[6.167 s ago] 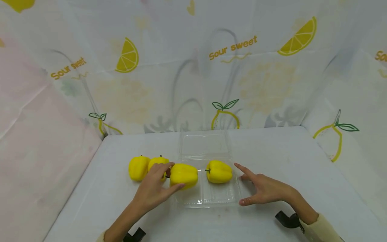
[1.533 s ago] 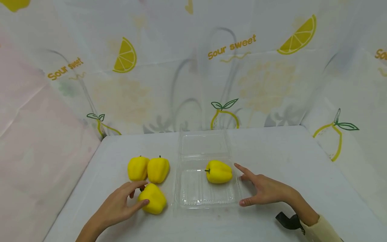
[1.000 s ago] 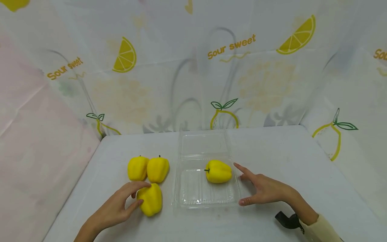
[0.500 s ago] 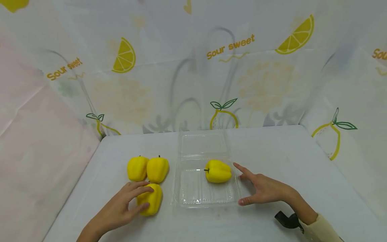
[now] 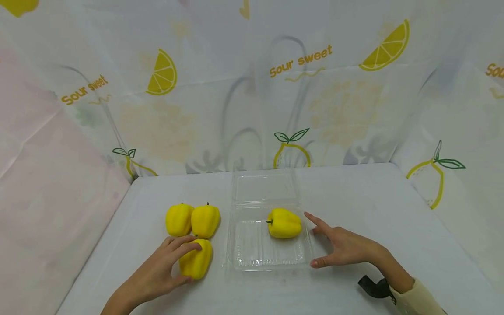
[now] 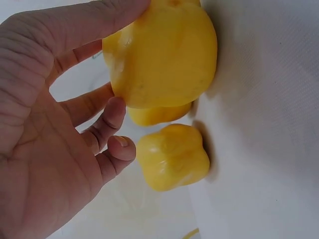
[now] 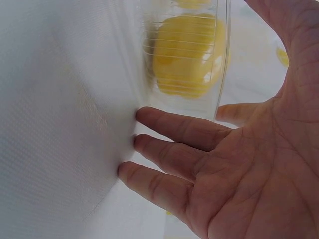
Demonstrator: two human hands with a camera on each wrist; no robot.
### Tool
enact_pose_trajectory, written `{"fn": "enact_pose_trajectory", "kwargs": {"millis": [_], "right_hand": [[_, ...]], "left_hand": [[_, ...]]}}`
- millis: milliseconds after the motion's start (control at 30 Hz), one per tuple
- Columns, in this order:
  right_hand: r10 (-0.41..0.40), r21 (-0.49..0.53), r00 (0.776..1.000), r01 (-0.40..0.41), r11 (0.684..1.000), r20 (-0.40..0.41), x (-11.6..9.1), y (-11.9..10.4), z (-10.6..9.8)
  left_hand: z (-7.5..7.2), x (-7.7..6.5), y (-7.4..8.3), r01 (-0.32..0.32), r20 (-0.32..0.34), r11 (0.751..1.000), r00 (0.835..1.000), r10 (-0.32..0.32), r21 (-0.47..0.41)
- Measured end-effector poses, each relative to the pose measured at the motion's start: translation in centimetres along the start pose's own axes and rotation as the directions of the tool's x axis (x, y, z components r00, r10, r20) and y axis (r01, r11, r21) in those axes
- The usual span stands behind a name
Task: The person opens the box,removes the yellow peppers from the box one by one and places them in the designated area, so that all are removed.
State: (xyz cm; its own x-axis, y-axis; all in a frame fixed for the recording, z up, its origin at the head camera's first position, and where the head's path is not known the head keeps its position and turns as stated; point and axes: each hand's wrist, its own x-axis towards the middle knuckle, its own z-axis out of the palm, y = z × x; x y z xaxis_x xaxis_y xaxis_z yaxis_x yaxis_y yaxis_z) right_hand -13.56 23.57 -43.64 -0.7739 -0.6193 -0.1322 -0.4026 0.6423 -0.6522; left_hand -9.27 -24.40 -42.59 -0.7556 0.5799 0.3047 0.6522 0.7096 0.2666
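Observation:
My left hand (image 5: pixel 155 271) is around a yellow bell pepper (image 5: pixel 200 261) on the table, left of a clear plastic clamshell box (image 5: pixel 248 251). The thumb lies on the pepper's near end and the fingers reach to its far end; in the left wrist view the thumb covers part of the pepper (image 6: pixel 164 59). Inside the lidded box's base, toward the right, lies another yellow bell pepper (image 5: pixel 284 223) on its side. Beside the box's right wall rests my right hand (image 5: pixel 340 247), fingers spread; the right wrist view shows its fingertips (image 7: pixel 144 113) at the tabletop.
Two more yellow bell peppers, one left (image 5: pixel 179 219) and one right (image 5: pixel 205 221), stand side by side behind the left hand. The box's lid (image 5: pixel 265 188) lies folded back. A white cloth covers the table (image 5: pixel 354 197), with a lemon-printed curtain (image 5: pixel 220 109) behind.
The left hand has brought its pepper from over the box's left side to the table at left and turned it. Lately its thumb slid to the near end. The right hand stays put.

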Motion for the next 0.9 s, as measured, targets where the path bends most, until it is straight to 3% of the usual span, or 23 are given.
{"fn": "enact_pose_trajectory", "kwargs": {"millis": [233, 400, 900], "right_hand": [[0.003, 0.012, 1.000, -0.003, 1.000, 0.000, -0.02, 0.15, 0.03], [0.002, 0.007, 1.000, -0.002, 1.000, -0.001, 0.01, 0.15, 0.09], [0.000, 0.001, 1.000, 0.000, 1.000, 0.002, 0.02, -0.01, 0.02]], "left_hand": [[-0.12, 0.55, -0.62, 0.033, 0.051, 0.999, 0.998, -0.031, -0.040], [-0.03, 0.87, -0.91, 0.014, 0.061, 0.999, 0.998, -0.011, -0.046], [0.01, 1.04, -0.32, -0.017, 0.012, 1.000, 1.000, 0.017, -0.008]]}}
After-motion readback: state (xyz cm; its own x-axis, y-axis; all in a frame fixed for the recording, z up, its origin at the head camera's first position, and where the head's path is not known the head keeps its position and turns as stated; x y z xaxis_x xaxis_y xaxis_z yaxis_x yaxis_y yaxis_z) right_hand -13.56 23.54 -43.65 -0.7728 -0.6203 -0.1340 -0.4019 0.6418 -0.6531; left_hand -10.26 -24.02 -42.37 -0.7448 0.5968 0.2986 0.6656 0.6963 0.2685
